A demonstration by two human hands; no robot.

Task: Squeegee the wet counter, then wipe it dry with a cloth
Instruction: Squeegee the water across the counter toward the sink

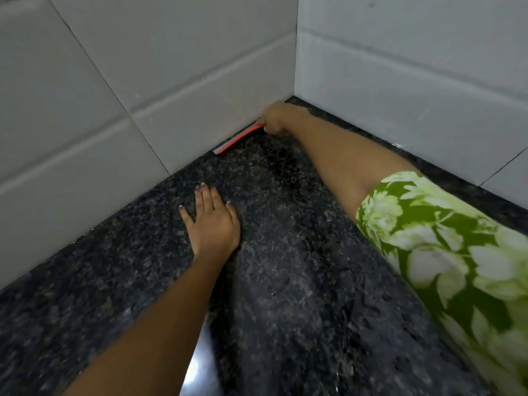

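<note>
A dark speckled granite counter point(285, 281) fills the lower view, with wet streaks and droplets down its middle and right side. At the far corner, my right hand point(275, 118) is closed around the handle of an orange squeegee point(239, 139). Its blade lies along the foot of the back tiled wall, touching the counter. My left hand point(211, 221) rests flat on the counter, fingers apart, holding nothing. No cloth is in view.
White tiled walls point(171, 81) meet in a corner point(295, 92) behind the squeegee and enclose the counter at the back and right. A green floral sleeve point(443, 247) covers my right upper arm. A glossy reflection shows at the counter's near edge point(200, 370).
</note>
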